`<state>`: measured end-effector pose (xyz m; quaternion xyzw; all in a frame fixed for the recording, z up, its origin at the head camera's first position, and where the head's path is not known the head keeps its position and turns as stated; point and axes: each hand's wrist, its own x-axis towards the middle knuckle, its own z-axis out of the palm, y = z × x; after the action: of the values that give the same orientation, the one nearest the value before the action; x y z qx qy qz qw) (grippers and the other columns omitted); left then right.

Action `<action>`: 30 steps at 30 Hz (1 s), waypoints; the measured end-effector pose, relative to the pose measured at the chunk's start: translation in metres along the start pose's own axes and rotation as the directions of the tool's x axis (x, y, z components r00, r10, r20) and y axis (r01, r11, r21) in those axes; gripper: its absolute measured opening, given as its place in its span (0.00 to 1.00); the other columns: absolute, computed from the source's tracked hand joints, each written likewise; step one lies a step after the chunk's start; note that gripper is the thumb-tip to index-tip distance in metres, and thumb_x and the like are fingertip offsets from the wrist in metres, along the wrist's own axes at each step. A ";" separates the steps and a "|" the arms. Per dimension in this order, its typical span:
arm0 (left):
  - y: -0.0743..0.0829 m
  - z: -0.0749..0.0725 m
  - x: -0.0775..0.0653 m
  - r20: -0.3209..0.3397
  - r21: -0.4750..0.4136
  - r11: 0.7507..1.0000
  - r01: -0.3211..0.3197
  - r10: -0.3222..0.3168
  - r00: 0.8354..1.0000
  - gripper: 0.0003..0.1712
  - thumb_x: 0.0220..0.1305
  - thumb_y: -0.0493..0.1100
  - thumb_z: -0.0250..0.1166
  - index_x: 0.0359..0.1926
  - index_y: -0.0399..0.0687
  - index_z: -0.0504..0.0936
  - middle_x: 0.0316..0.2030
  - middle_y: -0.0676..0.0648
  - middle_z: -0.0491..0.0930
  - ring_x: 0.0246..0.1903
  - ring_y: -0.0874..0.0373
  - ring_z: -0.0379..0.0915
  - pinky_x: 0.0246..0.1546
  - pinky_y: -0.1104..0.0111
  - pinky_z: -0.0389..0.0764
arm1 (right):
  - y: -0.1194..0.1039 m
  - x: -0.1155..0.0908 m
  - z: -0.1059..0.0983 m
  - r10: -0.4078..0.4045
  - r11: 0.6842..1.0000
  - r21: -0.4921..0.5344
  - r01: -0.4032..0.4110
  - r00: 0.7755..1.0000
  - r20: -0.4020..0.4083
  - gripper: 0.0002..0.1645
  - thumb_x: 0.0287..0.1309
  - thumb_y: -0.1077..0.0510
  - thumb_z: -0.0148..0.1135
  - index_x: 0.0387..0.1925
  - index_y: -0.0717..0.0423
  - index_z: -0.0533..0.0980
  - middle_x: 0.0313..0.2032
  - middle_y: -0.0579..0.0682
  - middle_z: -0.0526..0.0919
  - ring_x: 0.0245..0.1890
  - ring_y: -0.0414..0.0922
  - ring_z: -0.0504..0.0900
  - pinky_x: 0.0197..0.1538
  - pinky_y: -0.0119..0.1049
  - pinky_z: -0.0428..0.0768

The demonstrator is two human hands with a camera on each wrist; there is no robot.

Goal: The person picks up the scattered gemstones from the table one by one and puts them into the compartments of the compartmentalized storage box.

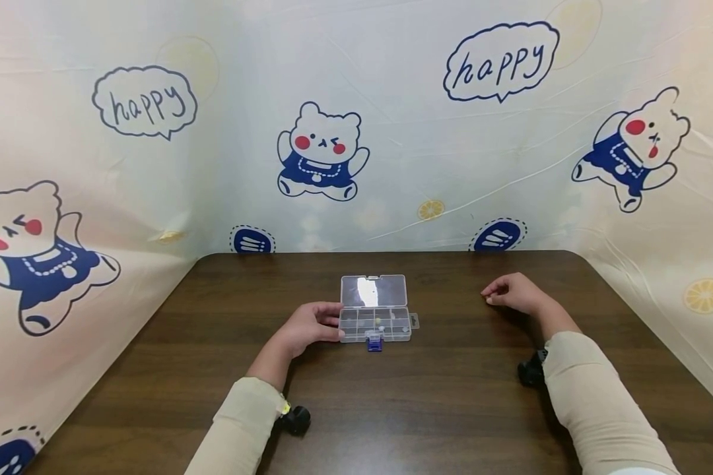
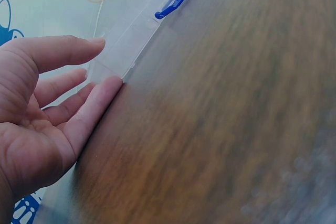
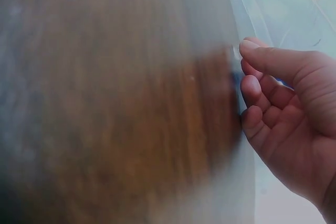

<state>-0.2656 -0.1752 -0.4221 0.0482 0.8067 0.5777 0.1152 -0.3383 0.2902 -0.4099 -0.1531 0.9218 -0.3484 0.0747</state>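
A clear plastic compartment box [image 1: 373,324] sits on the table with its lid [image 1: 373,291] raised toward the back. Small pale pieces [image 1: 379,322] lie in some compartments. A blue latch [image 1: 374,344] hangs at its front. My left hand [image 1: 307,326] holds the box's left end, thumb and fingers at its corners; the left wrist view shows the fingertips against the plastic. Well right of the box, my right hand [image 1: 515,293] is low over the table, thumb and forefinger pinched together. A tiny pale thing [image 3: 235,52] shows at those fingertips in the right wrist view; its kind is unclear.
The dark wooden table [image 1: 428,409] runs back to a printed curtain [image 1: 392,66] with bear drawings. A clear hanging tab [image 1: 414,320] sticks out from the box's right side. Black wrist cameras [image 1: 296,420] sit on both forearms.
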 end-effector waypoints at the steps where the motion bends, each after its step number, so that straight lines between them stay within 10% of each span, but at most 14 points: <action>1: 0.000 0.000 0.000 0.001 -0.001 1.000 0.001 -0.001 1.000 0.35 0.49 0.32 0.76 0.60 0.44 0.77 0.47 0.45 0.81 0.46 0.51 0.76 0.47 0.63 0.81 | 0.000 0.000 0.000 -0.001 1.000 0.003 0.001 1.000 0.000 0.10 0.59 0.61 0.67 0.41 0.63 0.83 0.38 0.53 0.85 0.35 0.47 0.75 0.41 0.38 0.76; 30: 0.000 0.001 0.001 0.008 -0.007 1.000 -0.005 0.005 1.000 0.35 0.48 0.32 0.76 0.60 0.42 0.77 0.47 0.43 0.81 0.45 0.52 0.76 0.45 0.64 0.81 | -0.023 -0.006 0.001 -0.137 0.991 0.005 0.137 0.989 -0.057 0.12 0.57 0.64 0.68 0.42 0.67 0.82 0.35 0.51 0.85 0.34 0.45 0.77 0.36 0.32 0.78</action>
<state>-0.2662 -0.1746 -0.4223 0.0523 0.8041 0.5804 0.1173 -0.3267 0.2748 -0.3951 -0.2059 0.9093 -0.3607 0.0253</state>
